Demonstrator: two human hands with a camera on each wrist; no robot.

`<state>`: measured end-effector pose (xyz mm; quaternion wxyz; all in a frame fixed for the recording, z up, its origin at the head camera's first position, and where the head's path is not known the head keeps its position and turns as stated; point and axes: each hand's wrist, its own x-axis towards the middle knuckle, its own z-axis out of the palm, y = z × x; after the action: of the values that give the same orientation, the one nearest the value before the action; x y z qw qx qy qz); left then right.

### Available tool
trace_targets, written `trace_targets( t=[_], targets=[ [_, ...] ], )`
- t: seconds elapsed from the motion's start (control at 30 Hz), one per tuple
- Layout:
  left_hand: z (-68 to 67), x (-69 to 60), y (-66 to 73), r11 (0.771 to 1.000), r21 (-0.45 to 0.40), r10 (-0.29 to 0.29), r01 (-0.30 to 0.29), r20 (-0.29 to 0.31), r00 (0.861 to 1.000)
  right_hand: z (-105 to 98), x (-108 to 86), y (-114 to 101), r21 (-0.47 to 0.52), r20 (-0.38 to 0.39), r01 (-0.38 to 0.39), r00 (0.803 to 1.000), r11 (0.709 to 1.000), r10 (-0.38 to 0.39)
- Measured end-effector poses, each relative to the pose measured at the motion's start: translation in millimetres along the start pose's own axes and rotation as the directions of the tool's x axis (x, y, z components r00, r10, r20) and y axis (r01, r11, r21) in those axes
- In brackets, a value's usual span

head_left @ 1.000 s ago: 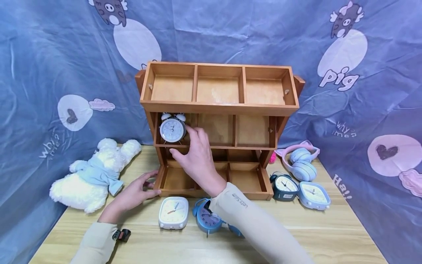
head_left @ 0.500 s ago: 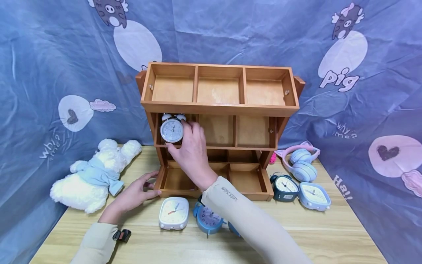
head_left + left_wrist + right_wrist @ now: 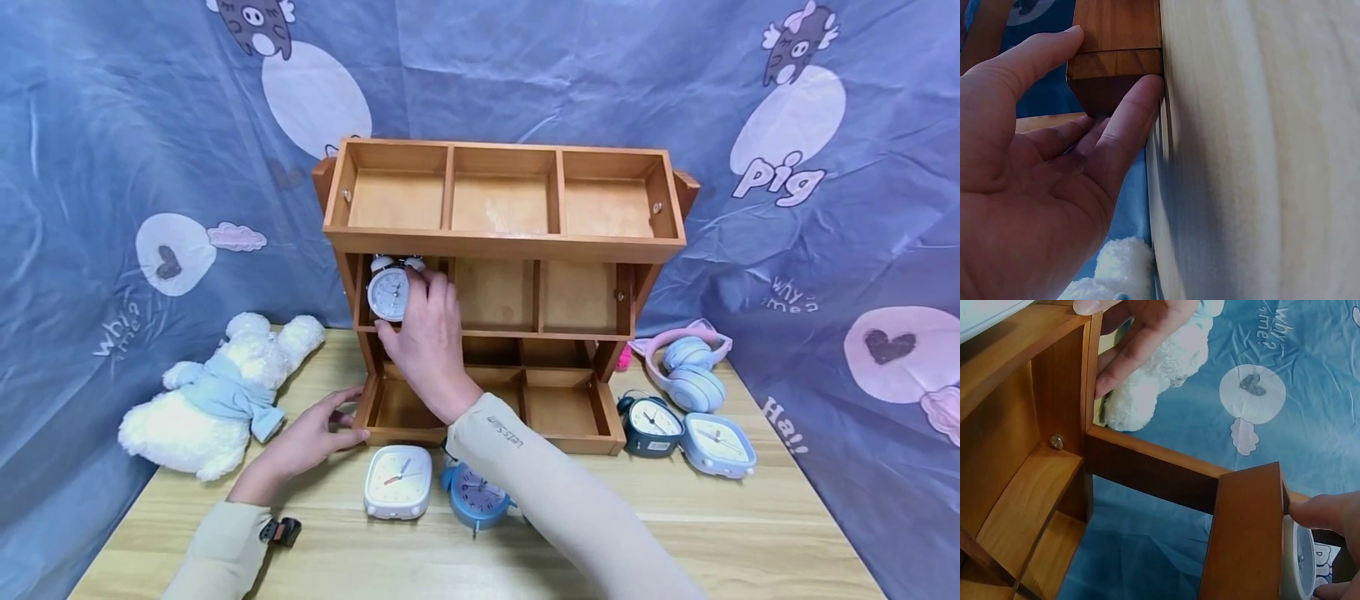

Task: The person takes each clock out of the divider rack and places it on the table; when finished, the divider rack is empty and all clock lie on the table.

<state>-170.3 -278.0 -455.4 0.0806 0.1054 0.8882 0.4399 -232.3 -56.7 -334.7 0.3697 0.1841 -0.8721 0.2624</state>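
Note:
In the head view a three-tier wooden storage shelf (image 3: 505, 247) stands on the table, each tier divided into compartments. A white twin-bell alarm clock (image 3: 387, 293) stands upright in the middle tier's left compartment. My right hand (image 3: 431, 346) grips it from the right, index finger at its upper side and thumb low by the tier's front edge. The right wrist view shows the clock's rim (image 3: 1300, 559) between thumb and finger. My left hand (image 3: 313, 435) holds the bottom tier's left corner; in the left wrist view its thumb and index finger span the wooden end (image 3: 1116, 62).
In front lie a white square clock (image 3: 398, 482) and a blue twin-bell clock (image 3: 477, 497), partly behind the right sleeve. At right are a dark green clock (image 3: 651, 426), a light blue clock (image 3: 719, 445) and cat-ear headphones (image 3: 693, 367). A white plush toy (image 3: 217, 400) lies left.
My right hand has moved left, from beside the white twin-bell clock onto its right side, now covering part of its face. The left hand keeps its place at the shelf corner.

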Motion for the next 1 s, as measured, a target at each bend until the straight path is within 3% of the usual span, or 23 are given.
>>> trace_targets(
  t=[0.63,1.0],
  targets=[
    [0.2,-0.3,-0.8,1.0,-0.015,0.007,-0.007,-0.002,1.0,14,5.2,-4,-0.036,-0.048,0.023,0.999,0.999,-0.025],
    [-0.1,0.5,-2.7,1.0,-0.017,0.019,-0.019,-0.005,1.0,17,6.2,-4,-0.002,-0.07,0.021,0.997,1.0,-0.021]
  ],
)
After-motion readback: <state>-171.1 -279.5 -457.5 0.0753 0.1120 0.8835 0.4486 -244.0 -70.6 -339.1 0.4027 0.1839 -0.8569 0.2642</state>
